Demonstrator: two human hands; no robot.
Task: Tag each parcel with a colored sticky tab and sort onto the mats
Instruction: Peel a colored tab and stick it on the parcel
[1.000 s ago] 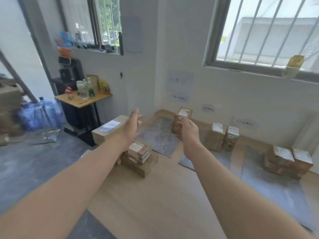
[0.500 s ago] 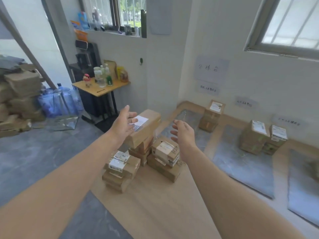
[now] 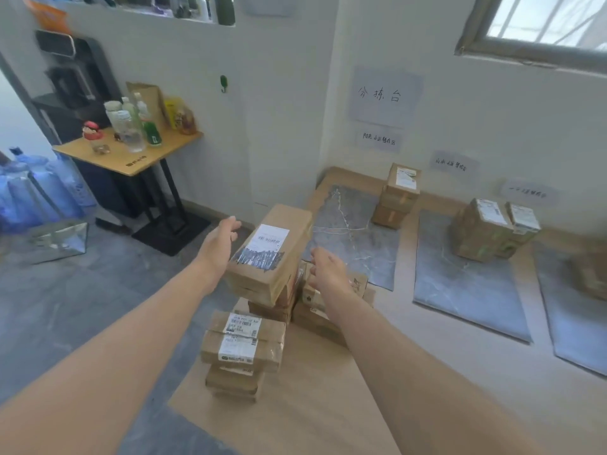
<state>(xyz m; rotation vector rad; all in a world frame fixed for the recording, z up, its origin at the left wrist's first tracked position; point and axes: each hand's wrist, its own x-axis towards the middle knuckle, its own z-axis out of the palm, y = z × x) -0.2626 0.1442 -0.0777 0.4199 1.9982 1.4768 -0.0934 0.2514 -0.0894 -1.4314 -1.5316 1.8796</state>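
Both arms reach out toward the long box (image 3: 272,254), which lies tilted on top of the pile of parcels on the wooden floor, its white label facing up. The left hand (image 3: 218,246) is at the left side of the long box, palm turned to it, and its fingers (image 3: 235,224) are loosely straight and gripping nothing; I cannot tell whether the palm touches the cardboard. The right hand (image 3: 328,272) hangs just right of the long box, above the lower boxes (image 3: 323,315) of the pile, with its fingers (image 3: 317,254) spread and relaxed and pointing at the box's right edge, holding nothing. In front of the long box stands a short stack of flat parcels (image 3: 241,346). Right of the long box lies a grey mat (image 3: 354,231) carrying two stacked boxes (image 3: 399,195) at its far corner, and farther right a second mat (image 3: 466,290) bears a cluster of boxes (image 3: 489,229). Left of the long box and farther back, a small table (image 3: 131,159) carries bottles (image 3: 131,133).
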